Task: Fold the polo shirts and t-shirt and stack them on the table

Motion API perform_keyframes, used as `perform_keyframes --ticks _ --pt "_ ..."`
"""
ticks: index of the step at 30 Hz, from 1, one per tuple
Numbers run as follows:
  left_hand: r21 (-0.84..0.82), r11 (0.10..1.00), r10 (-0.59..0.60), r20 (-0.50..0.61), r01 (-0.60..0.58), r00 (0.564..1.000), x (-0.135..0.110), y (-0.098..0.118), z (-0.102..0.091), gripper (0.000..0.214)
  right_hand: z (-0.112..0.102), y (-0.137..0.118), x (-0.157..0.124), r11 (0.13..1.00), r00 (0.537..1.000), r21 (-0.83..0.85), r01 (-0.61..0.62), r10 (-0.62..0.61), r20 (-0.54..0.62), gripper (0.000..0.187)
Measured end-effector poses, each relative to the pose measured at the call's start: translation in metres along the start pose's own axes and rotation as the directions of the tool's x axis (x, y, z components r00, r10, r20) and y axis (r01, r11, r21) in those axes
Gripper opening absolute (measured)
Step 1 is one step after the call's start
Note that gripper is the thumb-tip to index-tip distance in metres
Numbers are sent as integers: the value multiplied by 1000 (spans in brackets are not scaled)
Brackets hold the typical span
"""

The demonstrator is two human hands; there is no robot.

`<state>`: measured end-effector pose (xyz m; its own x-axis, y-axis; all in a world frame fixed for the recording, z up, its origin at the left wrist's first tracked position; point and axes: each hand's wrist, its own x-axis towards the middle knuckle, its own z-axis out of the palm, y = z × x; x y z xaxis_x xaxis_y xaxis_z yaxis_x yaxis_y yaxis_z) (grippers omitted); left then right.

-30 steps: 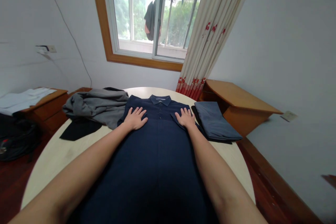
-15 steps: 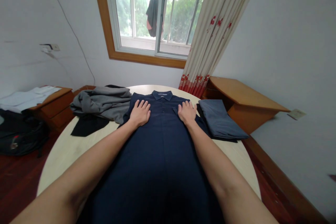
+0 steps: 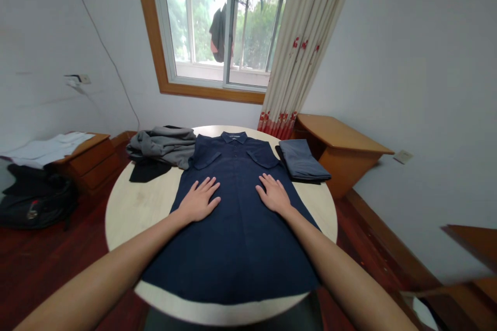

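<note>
A navy collared shirt (image 3: 233,248) lies spread flat on a round pale table (image 3: 128,212), its collar toward the window and its hem near the front edge. Both sleeves are folded inward over the chest. My left hand (image 3: 200,200) rests palm down on the shirt's left side, fingers spread. On the right side, my right hand (image 3: 274,194) lies flat on the cloth with its fingers stretched out. Neither hand grips the fabric.
A crumpled grey garment (image 3: 166,145) lies on the table's back left, over a black cloth (image 3: 149,169). Folded dark grey clothing (image 3: 305,159) sits at the back right. Beyond stand a wooden desk (image 3: 341,134), a curtain (image 3: 298,62) and a drawer cabinet (image 3: 89,165).
Both hands have slid down the shirt from the shoulders to its middle, toward me. The view has pulled back, so the hem and the table's front edge now show.
</note>
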<state>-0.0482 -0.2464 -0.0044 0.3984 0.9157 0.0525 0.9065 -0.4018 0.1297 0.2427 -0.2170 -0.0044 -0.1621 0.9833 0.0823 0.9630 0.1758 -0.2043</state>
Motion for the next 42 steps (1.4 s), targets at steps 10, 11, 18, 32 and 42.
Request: perform_keyframes --ticks 10,11,18,32,42 --pt "26 994 -102 -28 103 994 -59 -5 0 63 -4 26 -49 996 996 -58 -73 70 -51 60" --pt "29 992 -120 -36 121 992 -62 -6 0 63 -4 30 -51 995 996 -64 -78 75 -57 60" --pt "50 935 -340 -147 350 929 -76 -5 -3 59 -5 40 -65 984 991 -127 -128 121 -62 61" --pt "-488 733 -483 116 473 868 -100 -31 -31 71 -7 32 -71 972 989 -181 -147 139 -54 62" --pt "-621 761 -263 -28 189 964 -105 23 -76 56 -10 30 -73 976 988 -155 -152 146 -49 62"
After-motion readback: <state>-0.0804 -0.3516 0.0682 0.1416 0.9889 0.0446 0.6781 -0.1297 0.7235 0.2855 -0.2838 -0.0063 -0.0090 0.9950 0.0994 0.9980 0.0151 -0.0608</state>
